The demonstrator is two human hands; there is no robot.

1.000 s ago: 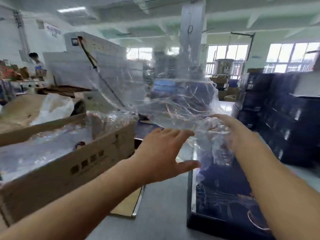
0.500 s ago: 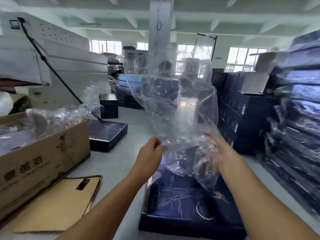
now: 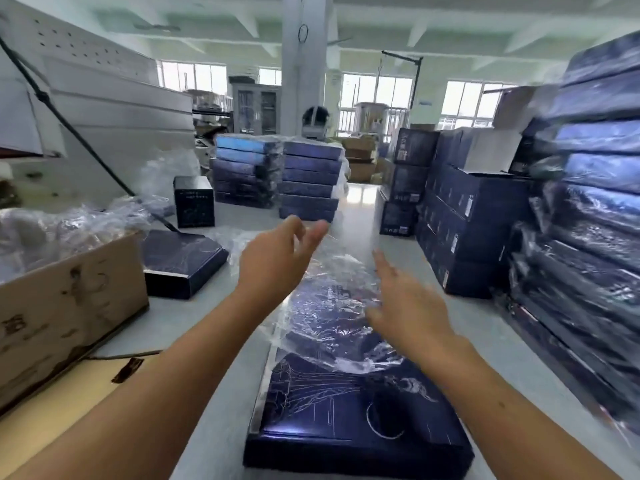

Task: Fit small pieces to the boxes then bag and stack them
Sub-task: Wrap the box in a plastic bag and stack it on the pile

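A flat dark blue box (image 3: 349, 420) with white line art lies on the grey table right in front of me. A clear plastic bag (image 3: 332, 306) lies crumpled over its far half. My left hand (image 3: 277, 258) hovers above the bag's far left side with fingers spread and holds nothing. On the other side my right hand (image 3: 408, 303) hangs over the bag's right edge, fingers straight; whether it touches the plastic I cannot tell.
An open cardboard carton (image 3: 69, 303) stuffed with plastic bags stands at the left, a flat cardboard sheet (image 3: 69, 393) before it. Another blue box (image 3: 180, 261) lies beyond it. Bagged blue boxes are stacked at the back (image 3: 277, 174) and along the right (image 3: 588, 202).
The bag, held up in the air by both hands before, now lies on the box. Both hands have let go and opened. My view has tilted down.
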